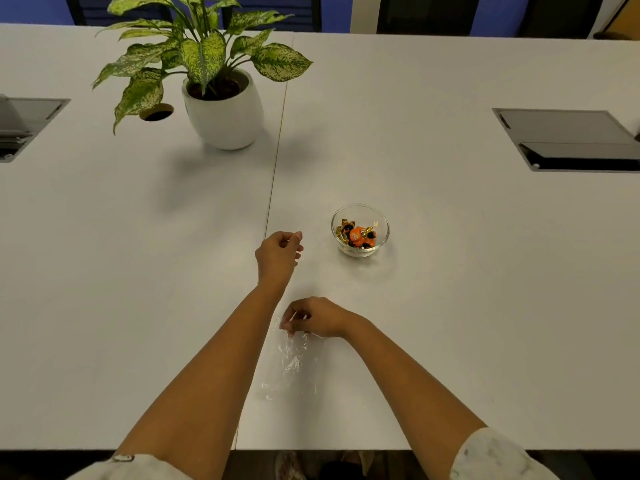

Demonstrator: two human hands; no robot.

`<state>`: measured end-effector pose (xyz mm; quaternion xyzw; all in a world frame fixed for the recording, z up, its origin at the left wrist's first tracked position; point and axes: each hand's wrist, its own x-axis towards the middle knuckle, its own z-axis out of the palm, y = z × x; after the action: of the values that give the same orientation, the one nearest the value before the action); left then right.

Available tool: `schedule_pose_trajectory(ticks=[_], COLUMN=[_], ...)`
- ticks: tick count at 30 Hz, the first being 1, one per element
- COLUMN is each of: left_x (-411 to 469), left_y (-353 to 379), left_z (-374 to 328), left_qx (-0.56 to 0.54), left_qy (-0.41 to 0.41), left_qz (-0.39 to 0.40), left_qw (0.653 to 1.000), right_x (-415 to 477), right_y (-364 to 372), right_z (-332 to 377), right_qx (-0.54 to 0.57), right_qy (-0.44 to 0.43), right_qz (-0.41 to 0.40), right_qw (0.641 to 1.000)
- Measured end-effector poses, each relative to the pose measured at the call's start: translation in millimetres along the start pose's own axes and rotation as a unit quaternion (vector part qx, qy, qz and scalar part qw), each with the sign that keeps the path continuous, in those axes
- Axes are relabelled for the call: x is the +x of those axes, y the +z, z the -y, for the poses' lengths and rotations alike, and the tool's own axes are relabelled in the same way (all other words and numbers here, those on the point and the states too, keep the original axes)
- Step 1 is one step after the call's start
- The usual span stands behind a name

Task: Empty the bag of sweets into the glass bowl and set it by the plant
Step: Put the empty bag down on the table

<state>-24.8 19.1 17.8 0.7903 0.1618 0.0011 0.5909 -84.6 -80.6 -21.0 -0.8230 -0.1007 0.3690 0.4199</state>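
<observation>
Glass bowl (pixel 360 230) holds the sweets (pixel 358 234); emptying looks done. Clear bag (pixel 294 362) lies slack nearer than the bowl, right hand (pixel 315 317) pinching its top. Left hand (pixel 278 252) beside the bowl, fingers curled, apparently holding nothing. Plant (pixel 221 98) well beyond the bowl: move outstanding.

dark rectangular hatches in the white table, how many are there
2. One dark rectangular hatch sits at the picture's left edge, partly cut off; the other is at the far right. More may lie outside the view.

Single head view — above near table (pixel 450 306) edge, facing forward-down toward plant (pixel 202 57).
</observation>
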Motion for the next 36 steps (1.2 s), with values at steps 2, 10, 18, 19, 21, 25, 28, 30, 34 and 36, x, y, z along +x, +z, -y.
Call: schedule_pose_trajectory(ticks=[2,10,18,19,21,25,28,30,34,36], left_x=[0.6,1.3,3.0,3.2,3.3,2.6,2.3,2.1,2.7,4.6], left_y=[-1.1,-4.0,-5.5,-5.3,-4.5,-2.0,-0.5,0.8,2.6,2.4], left_z=[0.8,1.9,2.7,2.7,2.5,1.3,-0.3,-1.5,-3.1,-3.7], left_qx=[-0.001,0.002,0.014,0.012,0.009,-0.001,-0.004,0.002,0.013,0.016], left_qy=[0.0,0.002,0.003,0.003,0.001,0.001,0.002,0.007,0.012,0.012], left_qz=[0.0,0.005,0.007,0.008,0.011,0.02,0.025,0.026,0.029,0.029], left_qw=[1.0,1.0,1.0,1.0,1.0,1.0,1.0,1.0,0.999,0.999], right_x=[2.5,-1.0,-19.2,-23.1,-30.2,-38.2,-40.0,-40.2,-41.7,-42.9], right_y=[6.5,20.8,35.0,37.6,42.5,52.7,57.9,59.7,56.7,43.7], right_z=[-0.7,-3.2,-12.4,-14.0,-17.6,-24.2,-25.3,-24.7,-19.7,-14.3], right_qx=[-0.018,-0.008,-0.224,-0.239,-0.269,-0.3,-0.302,-0.303,-0.269,-0.209], right_qy=[-0.001,-0.016,-0.105,-0.116,-0.13,-0.135,-0.135,-0.14,-0.144,-0.153], right_qz=[-0.009,-0.068,-0.164,-0.16,-0.141,-0.104,-0.094,-0.09,-0.117,-0.192], right_qw=[1.0,0.998,0.955,0.951,0.944,0.939,0.939,0.938,0.945,0.947])
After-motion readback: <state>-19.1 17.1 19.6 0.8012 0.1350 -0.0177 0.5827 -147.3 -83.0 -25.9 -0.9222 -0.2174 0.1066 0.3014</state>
